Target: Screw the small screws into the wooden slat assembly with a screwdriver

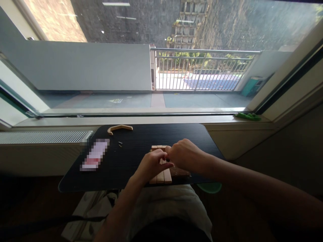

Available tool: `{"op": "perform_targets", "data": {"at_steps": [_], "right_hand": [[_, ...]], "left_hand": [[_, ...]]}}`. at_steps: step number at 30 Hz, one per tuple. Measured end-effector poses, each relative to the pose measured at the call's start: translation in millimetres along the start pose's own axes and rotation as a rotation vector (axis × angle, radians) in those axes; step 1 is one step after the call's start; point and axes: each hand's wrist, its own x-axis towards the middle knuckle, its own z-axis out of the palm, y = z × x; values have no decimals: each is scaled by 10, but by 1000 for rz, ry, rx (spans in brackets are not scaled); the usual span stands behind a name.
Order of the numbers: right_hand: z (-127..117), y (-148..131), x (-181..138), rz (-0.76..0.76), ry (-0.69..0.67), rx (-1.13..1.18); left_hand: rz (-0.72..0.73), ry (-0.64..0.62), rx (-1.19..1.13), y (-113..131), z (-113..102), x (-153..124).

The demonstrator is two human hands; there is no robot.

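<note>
Light wooden strips (159, 177) lie side by side on the black table, close to its front edge. Beside and partly under them is a dark brown wooden piece (179, 172). My left hand (151, 164) rests over the strips, its thumb and fingers curled toward a small dark spot too small to name. Against those fingertips, my right hand (183, 153) is closed in a fist above the brown piece. Whatever it grips is hidden by the fingers. Both hands cover much of the wood.
A curved wooden piece (120, 127) lies at the table's (136, 144) back left, with a few small metal pieces (120, 144) nearer. A blurred pinkish-white item (96, 154) is at the left. Beyond are a radiator (47, 137), windowsill (151, 121) and green cloth (247, 116).
</note>
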Motion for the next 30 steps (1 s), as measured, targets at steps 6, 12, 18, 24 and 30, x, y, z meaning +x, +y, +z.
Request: {"op": "perform_targets", "data": {"at_steps": [6, 12, 18, 24, 30], "right_hand": [[-53, 70, -16, 5, 18, 3], [-239, 183, -41, -144, -36, 64], [-325, 187, 26, -218, -145, 2], [-309, 201, 24, -212, -87, 21], [-262, 161, 38, -217, -63, -8]], "left_hand": [[97, 90, 86, 38, 36, 30], [127, 79, 117, -6, 35, 11], [88, 23, 123, -30, 13, 0], [44, 17, 122, -14, 7, -26], [5, -30, 39, -18, -27, -38]]}}
